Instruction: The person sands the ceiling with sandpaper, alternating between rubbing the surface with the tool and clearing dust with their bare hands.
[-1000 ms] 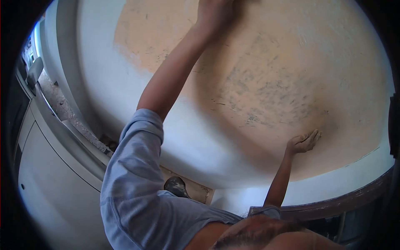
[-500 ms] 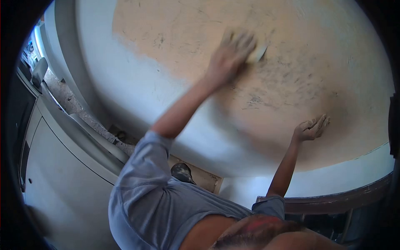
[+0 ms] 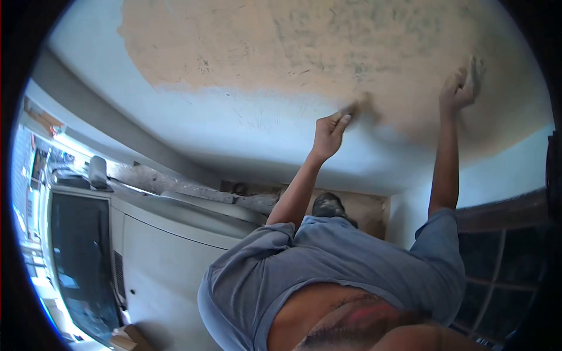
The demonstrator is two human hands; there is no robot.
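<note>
My left hand (image 3: 329, 137) is closed close to the wall, thumb pressed against the fingers. Pinched there is a small, dark, blurred flat piece that looks like sandpaper (image 3: 350, 109). It sits at the lower edge of a broad tan patch (image 3: 246, 52) covering the upper part of the white wall (image 3: 193, 117). Grey smudges and scratches mark the tan surface. Farther right, my right hand (image 3: 460, 90) is raised at the tan area, its dusty fingers partly curled and partly stretched upward. Nothing shows in it.
A pale vehicle (image 3: 170, 275) with a dark window (image 3: 82, 251) stands close behind on the left. My dark, stained shoe (image 3: 328, 206) is on the floor near the wall corner. Dark window panes (image 3: 497, 257) are at the lower right, and a cardboard box (image 3: 130, 338) lies lower left.
My left hand has come down from the middle of the tan patch to its lower edge, turning from flat to pinched. The view has shifted, showing more of the vehicle; my right hand appears higher.
</note>
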